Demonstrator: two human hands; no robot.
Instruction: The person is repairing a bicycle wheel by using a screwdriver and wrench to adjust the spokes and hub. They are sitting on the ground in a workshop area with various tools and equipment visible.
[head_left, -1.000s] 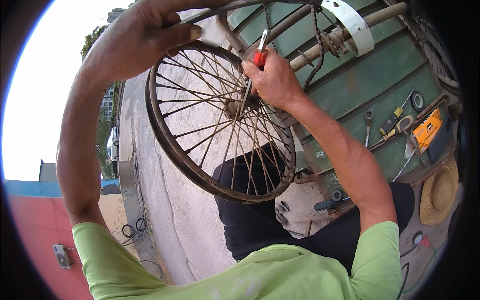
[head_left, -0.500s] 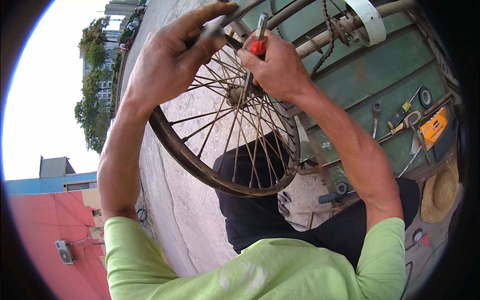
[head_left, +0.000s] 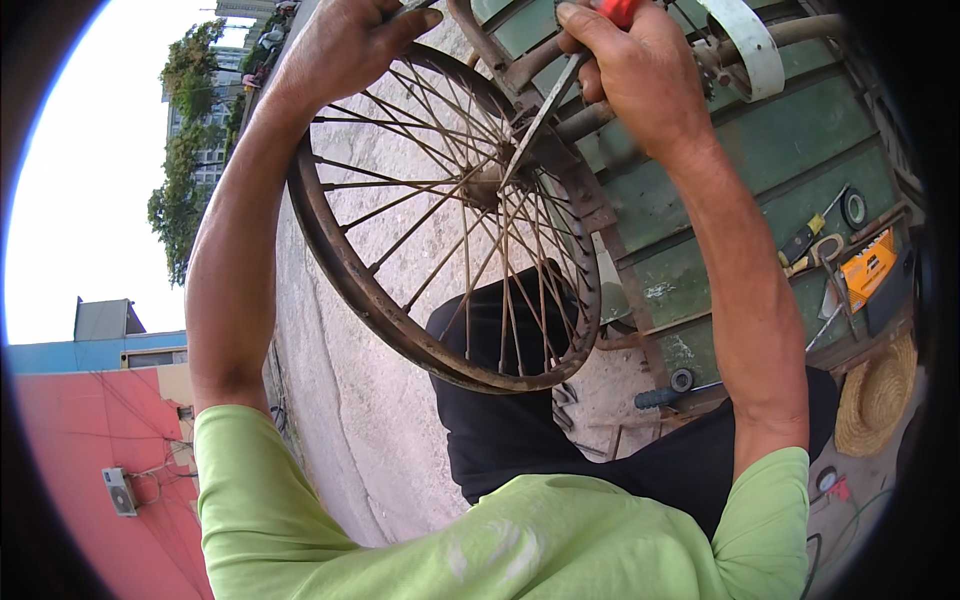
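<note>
A: While the right hand (head_left: 640,85) stays wrapped around the red handle of a screwdriver (head_left: 545,115), where does the blade end up?

B: It runs down from the top centre of the frame to the hub of the rusty wheel (head_left: 440,230), which fills the upper middle. The fist is fully shut on the handle.

A: And the left hand (head_left: 340,45)?

B: At the top, left of centre, its fingers are curled over the rim, gripping it. Something thin shows between the fingertips, but I cannot tell what.

A: What is different from a second ago?

B: The view has tipped lower and closer, so both hands now sit against the top edge and the handle is nearly cut off. The wheel looks bigger. The left hand has slid from above the rim to clasping it, so the wheel seems steadied for work at the hub.

A: Around them?

B: A green metal frame (head_left: 760,180) at upper right, tools (head_left: 840,250) at right.
</note>
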